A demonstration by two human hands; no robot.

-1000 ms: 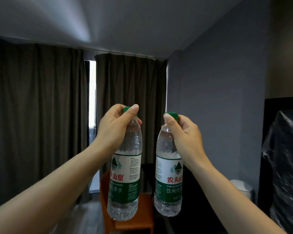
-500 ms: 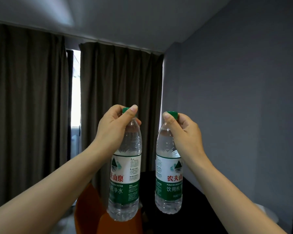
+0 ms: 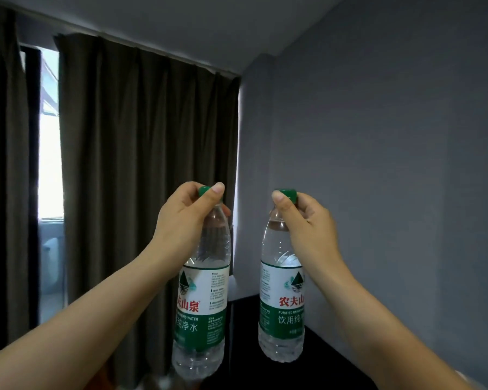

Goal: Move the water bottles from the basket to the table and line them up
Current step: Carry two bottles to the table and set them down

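Two clear water bottles with green caps and green-and-white labels hang upright in the air in front of me. My left hand (image 3: 185,218) grips the left bottle (image 3: 202,311) by its cap and neck. My right hand (image 3: 304,220) holds the right bottle (image 3: 279,305) the same way. The bottles are about a hand's width apart. Below the right bottle lies the dark table (image 3: 307,370). The basket is out of view.
Dark curtains (image 3: 141,164) cover the window ahead, with a bright gap (image 3: 50,164) at the left. A grey wall (image 3: 392,164) runs along the right and meets the curtains in a corner. A blurred pale shape (image 3: 158,382) shows at the bottom edge.
My view has swung right and slightly up: the curtains and window gap slid left, and the orange chair and the covered object at the right dropped out of frame. Both hands keep their grip.
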